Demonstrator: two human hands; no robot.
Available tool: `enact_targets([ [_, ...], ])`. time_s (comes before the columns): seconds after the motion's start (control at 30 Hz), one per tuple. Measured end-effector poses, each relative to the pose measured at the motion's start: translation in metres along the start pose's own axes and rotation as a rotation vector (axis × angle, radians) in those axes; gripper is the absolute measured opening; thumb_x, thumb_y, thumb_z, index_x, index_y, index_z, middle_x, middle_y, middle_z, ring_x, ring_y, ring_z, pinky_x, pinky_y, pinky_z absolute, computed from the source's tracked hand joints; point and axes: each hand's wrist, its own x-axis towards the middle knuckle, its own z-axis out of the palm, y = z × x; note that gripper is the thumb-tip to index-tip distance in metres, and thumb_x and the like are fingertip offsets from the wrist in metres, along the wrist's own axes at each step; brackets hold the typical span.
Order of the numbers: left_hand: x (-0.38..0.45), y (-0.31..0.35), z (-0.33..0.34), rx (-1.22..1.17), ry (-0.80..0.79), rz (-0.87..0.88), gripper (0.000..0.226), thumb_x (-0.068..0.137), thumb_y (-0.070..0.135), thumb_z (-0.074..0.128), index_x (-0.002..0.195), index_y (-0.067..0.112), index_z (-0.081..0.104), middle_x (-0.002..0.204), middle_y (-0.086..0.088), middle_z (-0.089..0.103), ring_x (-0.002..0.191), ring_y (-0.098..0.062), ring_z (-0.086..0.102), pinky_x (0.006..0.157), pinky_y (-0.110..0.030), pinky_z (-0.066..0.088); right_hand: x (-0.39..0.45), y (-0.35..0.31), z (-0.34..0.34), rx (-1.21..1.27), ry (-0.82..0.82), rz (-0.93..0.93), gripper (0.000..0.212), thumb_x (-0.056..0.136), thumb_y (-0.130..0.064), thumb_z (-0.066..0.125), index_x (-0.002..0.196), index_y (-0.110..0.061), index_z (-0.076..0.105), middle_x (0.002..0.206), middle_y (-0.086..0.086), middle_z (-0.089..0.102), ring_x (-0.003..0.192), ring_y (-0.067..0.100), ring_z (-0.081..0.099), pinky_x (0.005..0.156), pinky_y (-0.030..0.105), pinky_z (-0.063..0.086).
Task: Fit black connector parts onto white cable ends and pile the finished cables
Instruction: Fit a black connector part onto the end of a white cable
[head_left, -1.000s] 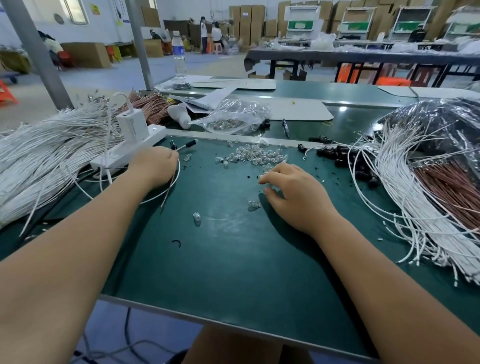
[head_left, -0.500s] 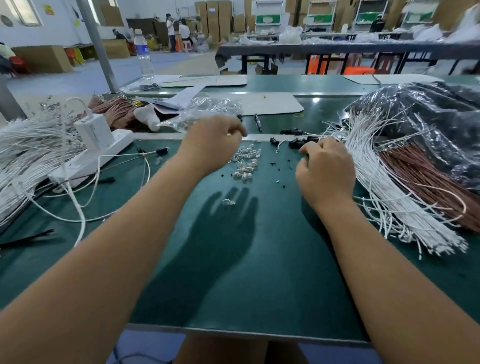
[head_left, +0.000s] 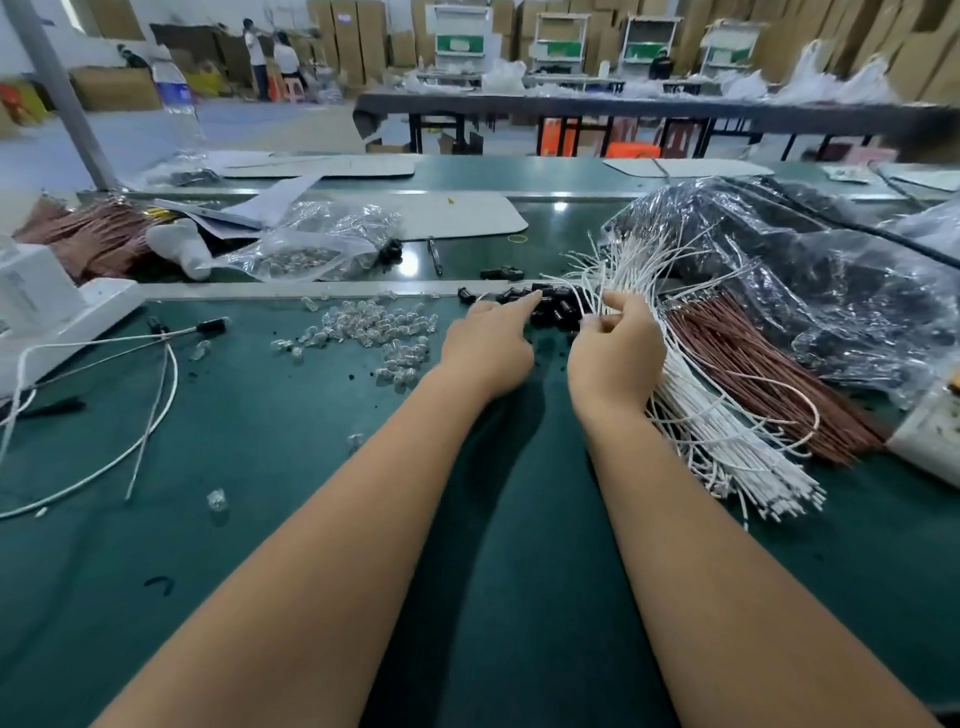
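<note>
One strand of the white cable bundle (head_left: 727, 415), at the worktop's right edge, is pinched by the right hand (head_left: 615, 348). The black connectors (head_left: 558, 306) at the back edge are touched by the left hand (head_left: 485, 348), forefinger extended. Neighbouring strands could easily get dragged out, since it's all tangled.

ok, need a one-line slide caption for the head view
Left hand reaches into small black connector parts while right hand picks at thin white cable bundle on green bench mat.

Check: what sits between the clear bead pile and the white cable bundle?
Head view: the black connector parts and both hands, left hand reaching to them, right hand at the white cable bundle. Clear bead pile.
</note>
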Motion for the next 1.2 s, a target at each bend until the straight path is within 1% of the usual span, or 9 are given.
enact_targets([
  [0.1, 0.009, 0.006, 0.007, 0.094, 0.023, 0.005, 0.056, 0.09, 0.015, 0.04, 0.143, 0.031, 0.041, 0.14, -0.005, 0.052, 0.133, -0.025, 0.039, 0.102, -0.04, 0.035, 0.003, 0.002, 0.001, 0.042, 0.046, 0.036, 0.018, 0.093, -0.012, 0.058, 0.108, -0.013, 0.067, 0.093, -0.002, 0.066, 0.083, 0.011, 0.055, 0.075, 0.021, 0.041],
  [0.27, 0.012, 0.008, 0.01, -0.006, 0.215, 0.026, 0.02, 0.09, 0.025, 0.055, 0.101, 0.019, 0.07, 0.113, -0.002, 0.062, 0.112, -0.023, 0.053, 0.09, -0.036, 0.046, 0.002, 0.002, 0.003, 0.074, 0.101, -0.056, 0.012, 0.091, -0.015, 0.062, 0.099, -0.015, 0.071, 0.099, 0.002, 0.063, 0.073, 0.004, 0.051, 0.071, 0.015, 0.035],
  [0.4, 0.008, 0.012, 0.01, -0.012, 0.188, -0.016, 0.019, 0.089, 0.028, 0.056, 0.1, 0.022, 0.069, 0.113, 0.001, 0.065, 0.108, -0.023, 0.057, 0.088, -0.033, 0.045, -0.004, -0.002, 0.003, 0.17, 0.159, -0.134, 0.009, 0.093, -0.01, 0.057, 0.096, -0.014, 0.064, 0.096, -0.001, 0.056, 0.07, 0.001, 0.049, 0.066, 0.007, 0.035],
  [0.57, 0.002, 0.02, 0.005, -0.125, 0.227, 0.014, 0.009, 0.088, 0.029, 0.054, 0.091, 0.021, 0.057, 0.101, 0.001, 0.066, 0.095, -0.024, 0.058, 0.073, -0.033, 0.042, -0.016, -0.009, 0.006, 0.257, 0.056, -0.253, 0.011, 0.097, -0.005, 0.048, 0.097, -0.014, 0.053, 0.079, -0.016, 0.052, 0.072, 0.005, 0.049, 0.068, 0.018, 0.039],
  [0.73, 0.0, 0.023, 0.004, 0.056, 0.106, 0.036, 0.015, 0.094, 0.023, 0.041, 0.091, 0.022, 0.056, 0.11, -0.002, 0.063, 0.112, -0.031, 0.05, 0.092, -0.043, 0.039, -0.018, -0.008, 0.011, 0.162, -0.094, -0.264, 0.012, 0.093, -0.006, 0.049, 0.099, -0.013, 0.057, 0.09, -0.007, 0.059, 0.084, 0.016, 0.057, 0.076, 0.028, 0.044],
  [0.9, 0.001, 0.021, 0.003, -0.145, 0.152, 0.003, 0.031, 0.086, 0.012, 0.048, 0.06, 0.023, 0.036, 0.067, 0.005, 0.048, 0.085, -0.031, 0.057, 0.059, -0.03, 0.032, -0.015, -0.006, 0.011, 0.131, -0.13, -0.195, 0.011, 0.092, -0.008, 0.05, 0.092, -0.019, 0.054, 0.084, -0.007, 0.058, 0.083, 0.016, 0.057, 0.075, 0.028, 0.042],
  [1.0, -0.001, 0.023, 0.001, -0.18, 0.208, 0.05, 0.025, 0.085, 0.008, 0.048, 0.064, 0.019, 0.042, 0.075, 0.003, 0.044, 0.08, -0.032, 0.052, 0.059, -0.03, 0.035, -0.015, -0.007, 0.01, 0.138, -0.137, -0.181, 0.01, 0.092, -0.008, 0.05, 0.094, -0.017, 0.055, 0.087, -0.005, 0.061, 0.084, 0.018, 0.059, 0.077, 0.032, 0.045],
  [1.07, -0.001, 0.02, -0.002, -0.243, 0.292, 0.054, 0.01, 0.089, 0.01, 0.05, 0.088, 0.012, 0.06, 0.1, -0.006, 0.049, 0.085, -0.027, 0.051, 0.074, -0.033, 0.044, -0.015, -0.007, 0.01, 0.137, -0.137, -0.188, 0.01, 0.092, -0.009, 0.05, 0.094, -0.017, 0.055, 0.089, -0.003, 0.063, 0.086, 0.019, 0.06, 0.078, 0.034, 0.047],
  [1.2, -0.007, 0.001, -0.021, -0.225, 0.425, 0.067, 0.025, 0.098, 0.017, 0.047, 0.114, 0.005, 0.063, 0.113, -0.015, 0.051, 0.093, -0.025, 0.052, 0.083, -0.024, 0.035, -0.016, -0.009, 0.011, 0.114, -0.135, -0.285, 0.009, 0.091, -0.005, 0.052, 0.095, -0.011, 0.057, 0.09, -0.002, 0.058, 0.085, 0.019, 0.056, 0.078, 0.033, 0.045],
])
